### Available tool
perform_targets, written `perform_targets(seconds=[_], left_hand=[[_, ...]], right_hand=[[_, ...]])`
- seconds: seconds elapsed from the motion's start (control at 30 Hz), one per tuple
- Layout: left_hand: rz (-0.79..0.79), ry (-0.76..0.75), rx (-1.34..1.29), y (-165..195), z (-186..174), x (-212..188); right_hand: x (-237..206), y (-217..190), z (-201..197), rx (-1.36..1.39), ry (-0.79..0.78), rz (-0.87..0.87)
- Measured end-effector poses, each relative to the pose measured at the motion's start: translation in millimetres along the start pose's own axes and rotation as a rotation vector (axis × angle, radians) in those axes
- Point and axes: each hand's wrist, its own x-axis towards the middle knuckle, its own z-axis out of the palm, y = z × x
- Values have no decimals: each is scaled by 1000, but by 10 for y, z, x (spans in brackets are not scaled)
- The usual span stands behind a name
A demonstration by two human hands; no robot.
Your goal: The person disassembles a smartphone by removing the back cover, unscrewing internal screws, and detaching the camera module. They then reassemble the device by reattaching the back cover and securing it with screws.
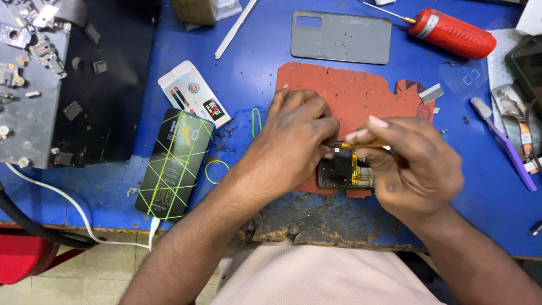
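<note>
Both hands pinch in tight over the opened phone at six o'clock on the red mat: keep your left hand bracing it and your right hand guiding that yellow-handled tool shallow, gently.

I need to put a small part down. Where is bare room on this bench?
Bare blue bench top lies between the grey phone back cover and the white slim box, and right of the right hand. The grey metal plate is crowded with parts.
</note>
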Motion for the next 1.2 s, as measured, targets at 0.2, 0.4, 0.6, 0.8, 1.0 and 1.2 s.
perform_targets(seconds=[0.2, 0.4, 0.6, 0.8, 1.0, 1.2], left_hand=[[-48, -3, 71, -53, -34, -27], [-59, -8, 67, -36, -23, -28], [-55, -12, 58, -45, -15, -33], [-67, -15, 60, -35, -19, -23], [-90, 28, 52, -29, -25, -15], [-114, 51, 44, -5, -28, -8]], right_hand=[[-98, -62, 5, -62, -109, 34], [-215, 29, 48, -15, -95, -17], [-240, 37, 36, -39, -97, -25], [-164, 9, 47, 5, -169, -126], [-98, -38, 27, 69, -260, -21], [-99, -48, 52, 188, -251, 25]])
